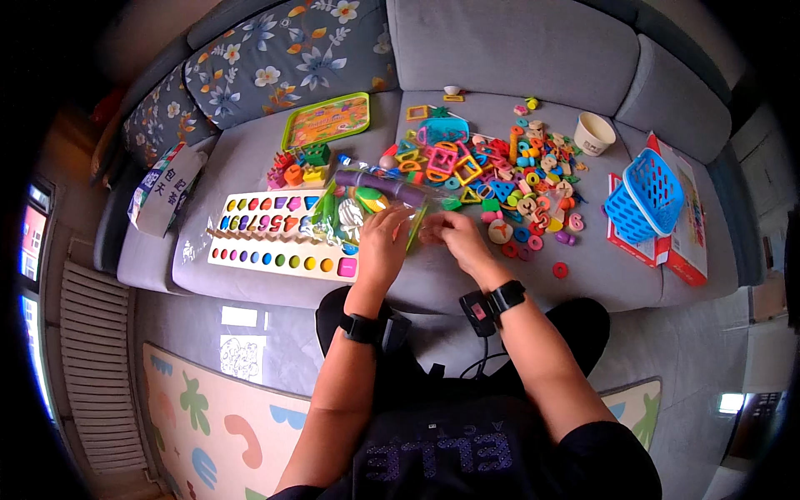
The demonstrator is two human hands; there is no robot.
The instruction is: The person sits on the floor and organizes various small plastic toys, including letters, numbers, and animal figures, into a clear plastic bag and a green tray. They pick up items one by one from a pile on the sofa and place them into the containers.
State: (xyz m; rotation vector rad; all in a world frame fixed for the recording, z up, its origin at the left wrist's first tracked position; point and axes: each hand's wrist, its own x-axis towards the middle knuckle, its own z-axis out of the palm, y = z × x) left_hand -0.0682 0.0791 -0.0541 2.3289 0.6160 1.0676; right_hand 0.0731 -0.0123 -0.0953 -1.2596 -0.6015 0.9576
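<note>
My left hand [382, 240] grips the near side of a clear plastic bag [365, 200] with a green edge. Inside the bag lie toy vegetables, among them a purple one [381, 186] and a yellow-green corn cob [370, 199]. The bag overlaps the right part of a wooden number and shape board [281, 265]. My right hand [453, 237] is just right of the bag, fingers bent; whether they pinch the bag's edge cannot be told. Right of it spreads a pile of colourful toy pieces [494, 175], with rings, numbers and frames.
On the grey sofa [206, 169] lie a green-rimmed tray [325, 122], a peg block toy [300, 167] and a blue box [449, 130]. A white paper tub [594, 133], blue baskets [647, 194] and a red-white carton [687, 237] stand at right. A paper bag [165, 194] is at left.
</note>
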